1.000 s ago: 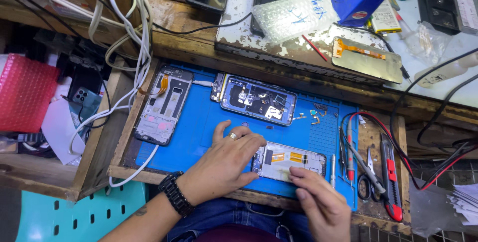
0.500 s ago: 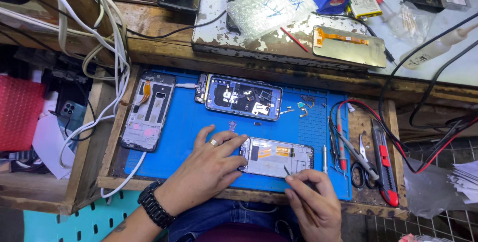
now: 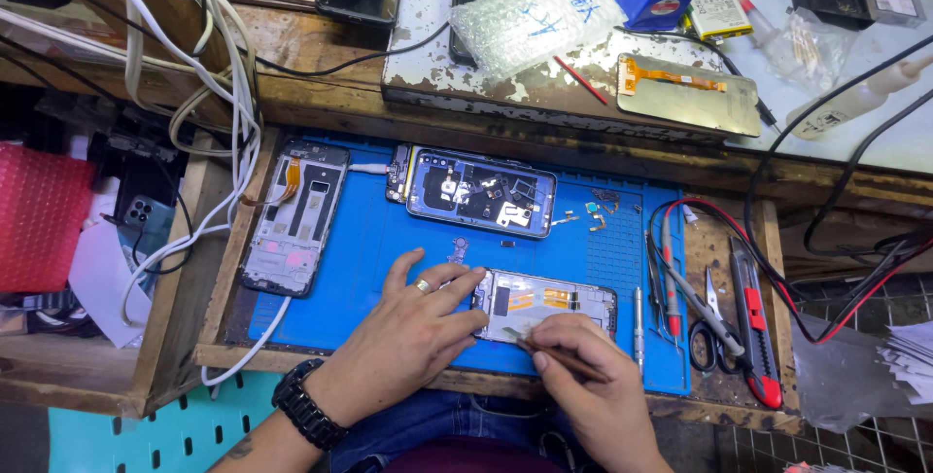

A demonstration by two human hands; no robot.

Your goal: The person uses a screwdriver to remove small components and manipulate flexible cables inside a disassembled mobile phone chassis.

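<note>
1. The right hand [image 3: 593, 385] is nearest, at the bottom edge of the blue mat [image 3: 389, 240]; its fingers are pinched around a thin brown stick tool [image 3: 559, 356] whose tip rests on the opened phone [image 3: 549, 303].
2. The left hand [image 3: 413, 332] lies flat just beside it, fingers spread, fingertips pressing the left end of the opened phone to steady it. A ring sits on one finger and a black watch [image 3: 309, 415] on the wrist.
3. The opened phone lies lengthwise at the front of the mat, inner side up, between the two hands.
4. To the right, off the mat's edge, lie tweezers [image 3: 695, 298], small scissors [image 3: 705, 342] and a red-and-black utility knife [image 3: 753, 322], with red and black wires [image 3: 836, 269] trailing past them.
5. Farther back on the mat, a second open phone [image 3: 481, 191] with a blue frame lies crosswise, tiny loose parts [image 3: 593, 212] just right of it.
6. At the mat's left edge a phone frame [image 3: 292, 220] lies lengthwise, white cables [image 3: 185, 142] hanging near it.
7. Beyond, on the worn shelf [image 3: 418, 74], lie a bubble-wrap packet [image 3: 535, 16] and a phone screen panel [image 3: 688, 94].
</note>
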